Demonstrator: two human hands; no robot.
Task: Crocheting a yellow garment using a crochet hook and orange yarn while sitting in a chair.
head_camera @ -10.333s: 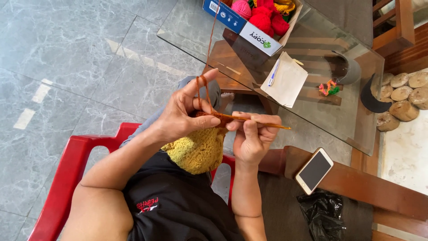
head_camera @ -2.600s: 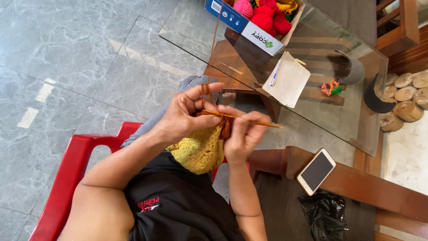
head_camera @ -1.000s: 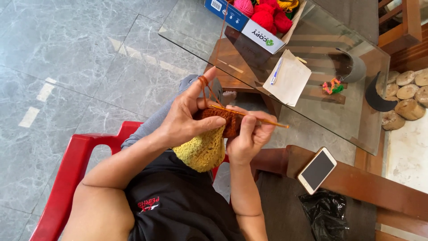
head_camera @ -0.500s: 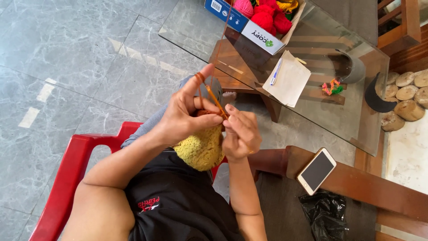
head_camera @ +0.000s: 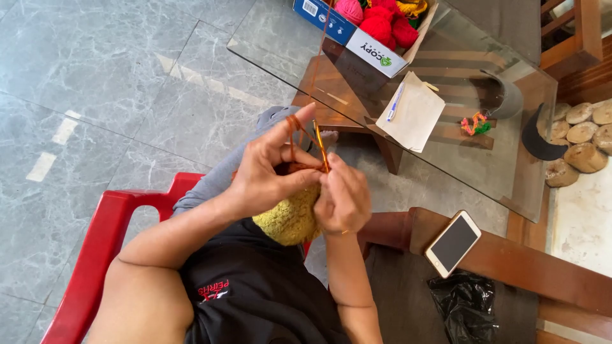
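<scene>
Crochet partly done: left hand (head_camera: 268, 175), orange yarn strand (head_camera: 292, 130) looped over its fingers, pinched lumpy yellow crocheted piece (head_camera: 290, 220); right hand (head_camera: 344, 197), at 3 o'clock, gripped slim orange crochet hook (head_camera: 320, 148), stitching unfinished.

floor: grey marble tiles (head_camera: 108, 83) | glass table (head_camera: 510, 172) | red plastic chair (head_camera: 95, 255) | daylight

i sit on a red plastic chair (head_camera: 95, 255). my left hand (head_camera: 264, 175) pinches the yellow knitted piece (head_camera: 290, 216), and orange yarn (head_camera: 292, 124) is looped over its index finger. my right hand (head_camera: 344, 197) is closed around an orange needle (head_camera: 320, 146) that points to 12 o'clock. at 1 o'clock stands a glass table (head_camera: 503, 172) with a box of yarn balls (head_camera: 370, 32). at 4 o'clock a phone (head_camera: 452, 243) lies on a wooden armrest (head_camera: 510, 261).
</scene>
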